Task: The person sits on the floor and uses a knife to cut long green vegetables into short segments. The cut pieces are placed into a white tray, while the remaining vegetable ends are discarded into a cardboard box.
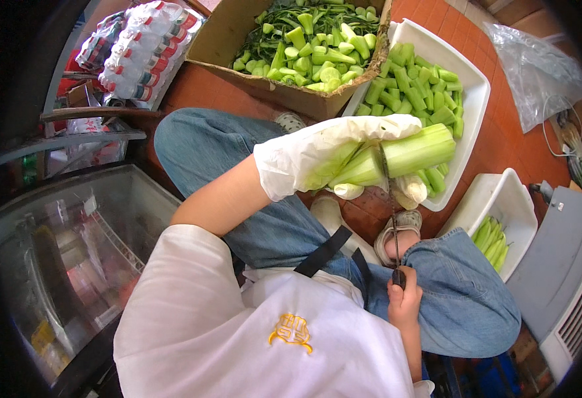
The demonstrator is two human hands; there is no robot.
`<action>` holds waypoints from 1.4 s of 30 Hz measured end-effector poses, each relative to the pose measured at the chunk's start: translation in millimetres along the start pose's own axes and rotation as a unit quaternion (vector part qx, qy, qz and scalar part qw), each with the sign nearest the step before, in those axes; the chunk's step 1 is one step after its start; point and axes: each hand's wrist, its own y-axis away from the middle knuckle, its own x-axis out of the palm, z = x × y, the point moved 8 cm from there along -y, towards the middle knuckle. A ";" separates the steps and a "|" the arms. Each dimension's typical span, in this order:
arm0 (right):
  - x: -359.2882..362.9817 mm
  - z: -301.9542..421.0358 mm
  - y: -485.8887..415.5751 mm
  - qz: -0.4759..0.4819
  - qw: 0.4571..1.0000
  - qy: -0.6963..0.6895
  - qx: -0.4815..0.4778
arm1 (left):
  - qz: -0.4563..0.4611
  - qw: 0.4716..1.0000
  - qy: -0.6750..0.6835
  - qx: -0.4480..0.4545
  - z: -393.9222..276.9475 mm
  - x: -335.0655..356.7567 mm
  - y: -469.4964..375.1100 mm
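Note:
My left hand (pixel 340 154), in a white glove, grips a thick pale-green peeled vegetable stem (pixel 420 149) that points right. My bare right hand (pixel 405 293) holds the dark handle of a knife (pixel 394 224), whose blade reaches up to the stem and lies across it just right of my palm. How deep the edge sits in the stem cannot be told. Beyond the stem, a white plastic tub (pixel 475 114) holds many cut green stem pieces (pixel 410 89). A cardboard box (pixel 291 94) at the top holds pale stem ends (pixel 328 59) and dark green peelings.
A smaller white tub (pixel 514 214) with long green peppers (pixel 491 244) stands at the right, beside a grey vented appliance (pixel 554 268). Clear plastic (pixel 539 69) lies upper right. Packed water bottles (pixel 147 54) are upper left. A glass-topped cabinet (pixel 92 248) stands at the left.

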 end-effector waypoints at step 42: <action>-12.6 -1.7 2.1 -0.130 0.972 -0.196 -0.016 | -0.303 0.755 -0.121 0.568 -174.4 -110.1 64.5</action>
